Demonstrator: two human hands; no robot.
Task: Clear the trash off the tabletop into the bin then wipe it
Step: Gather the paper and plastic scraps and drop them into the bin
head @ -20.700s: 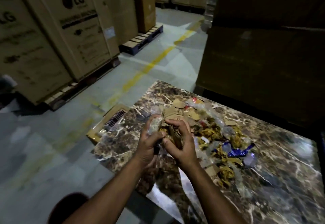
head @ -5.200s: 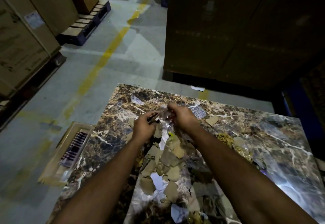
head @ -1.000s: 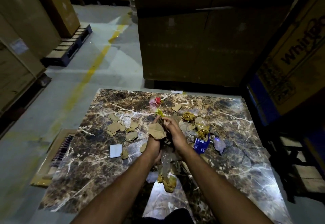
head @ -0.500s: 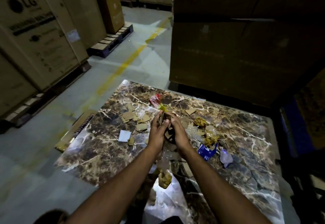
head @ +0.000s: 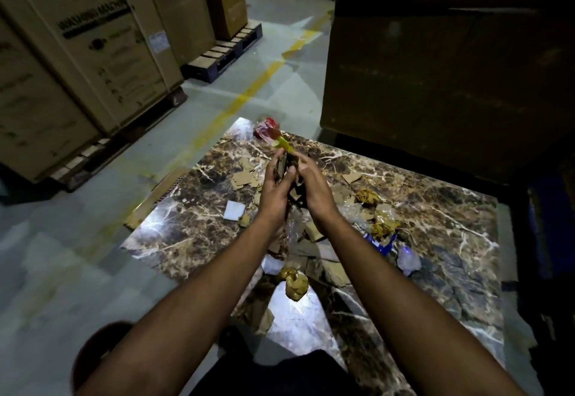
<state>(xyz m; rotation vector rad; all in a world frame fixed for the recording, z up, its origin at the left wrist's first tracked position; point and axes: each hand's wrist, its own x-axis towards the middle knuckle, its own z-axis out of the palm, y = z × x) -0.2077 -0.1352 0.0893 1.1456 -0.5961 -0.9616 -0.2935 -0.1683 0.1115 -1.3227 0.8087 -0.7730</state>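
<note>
Both hands are raised together above the brown marble tabletop (head: 435, 218). My left hand (head: 275, 192) and my right hand (head: 314, 190) hold a bundle of trash (head: 284, 164) between them: cardboard scraps, clear plastic and a red and yellow wrapper (head: 273, 137) sticking out at the top. On the tabletop lie loose cardboard pieces (head: 245, 178), a white card (head: 234, 210), crumpled yellow wrappers (head: 295, 283), a blue packet (head: 381, 244) and clear plastic bits (head: 409, 260).
A flat cardboard tray (head: 155, 199) lies on the floor by the table's left edge. Tall LG cartons (head: 102, 38) on pallets stand at the left, a large dark carton (head: 435, 69) behind the table. A yellow line (head: 249, 94) crosses the grey floor. A dark round thing (head: 99, 349) shows at bottom left.
Both hands have lifted the gathered trash higher off the tabletop, and the view has swung left, so the table now sits further right.
</note>
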